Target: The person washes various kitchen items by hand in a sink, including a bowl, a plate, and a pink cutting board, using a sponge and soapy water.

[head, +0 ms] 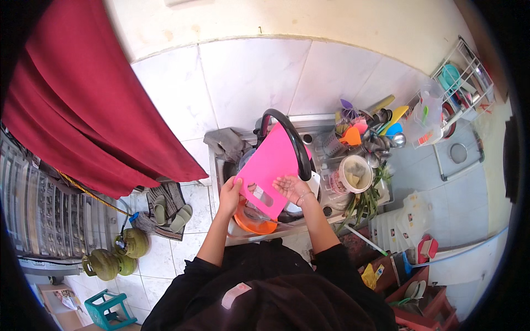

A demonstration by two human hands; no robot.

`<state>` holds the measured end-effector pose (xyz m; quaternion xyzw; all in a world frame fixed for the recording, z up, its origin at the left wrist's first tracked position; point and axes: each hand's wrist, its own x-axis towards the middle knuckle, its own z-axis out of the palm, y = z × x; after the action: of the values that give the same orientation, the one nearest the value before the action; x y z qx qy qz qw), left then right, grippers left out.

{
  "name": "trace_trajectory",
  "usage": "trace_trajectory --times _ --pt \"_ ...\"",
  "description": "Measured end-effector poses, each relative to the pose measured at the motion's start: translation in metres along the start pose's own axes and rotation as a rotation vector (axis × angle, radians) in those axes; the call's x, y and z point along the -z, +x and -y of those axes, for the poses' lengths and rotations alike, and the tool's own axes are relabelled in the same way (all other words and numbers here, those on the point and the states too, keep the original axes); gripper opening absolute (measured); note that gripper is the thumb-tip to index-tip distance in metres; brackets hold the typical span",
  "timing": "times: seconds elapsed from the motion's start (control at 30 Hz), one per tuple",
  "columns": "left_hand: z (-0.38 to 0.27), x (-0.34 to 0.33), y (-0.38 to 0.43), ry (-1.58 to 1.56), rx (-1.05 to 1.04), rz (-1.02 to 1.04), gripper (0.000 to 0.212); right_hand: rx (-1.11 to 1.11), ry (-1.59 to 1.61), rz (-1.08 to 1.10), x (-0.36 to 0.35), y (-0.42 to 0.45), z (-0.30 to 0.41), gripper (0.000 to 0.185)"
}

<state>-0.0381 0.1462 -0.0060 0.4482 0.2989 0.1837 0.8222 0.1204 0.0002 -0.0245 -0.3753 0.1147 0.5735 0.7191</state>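
A pink plastic cutting board (265,161) with a handle slot is tilted over the steel sink (244,238). My left hand (230,194) grips its lower left edge, thumb on the face. My right hand (293,189) rests palm-up against the board's right side with fingers spread, not closed around anything. A black curved faucet (296,142) arches over the board. Beneath it sits an orange basin (265,226), partly hidden. A white flat piece (315,184) shows behind my right wrist.
Right of the sink stand a white bucket (356,173), leafy greens (368,202) and a utensil holder (332,142) crowded with ladles and spatulas. A grey cloth (225,144) hangs at the sink's back left corner. A red curtain (83,103) drapes on the left.
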Motion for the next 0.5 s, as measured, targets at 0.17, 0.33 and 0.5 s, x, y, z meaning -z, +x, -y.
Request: trace_trajectory --times 0.17,0.33,0.5 --pt "-0.006 -0.002 -0.003 -0.006 0.007 0.028 0.02 0.142 0.037 0.165 -0.026 0.038 0.017 0.034" --pt "-0.011 -0.001 -0.007 0.013 0.02 0.023 0.021 0.268 -0.044 0.414 -0.047 0.055 0.031 0.036" --pt "-0.006 -0.001 -0.006 -0.077 0.041 0.045 0.021 0.93 -1.176 -0.292 -0.034 0.05 0.024 0.04"
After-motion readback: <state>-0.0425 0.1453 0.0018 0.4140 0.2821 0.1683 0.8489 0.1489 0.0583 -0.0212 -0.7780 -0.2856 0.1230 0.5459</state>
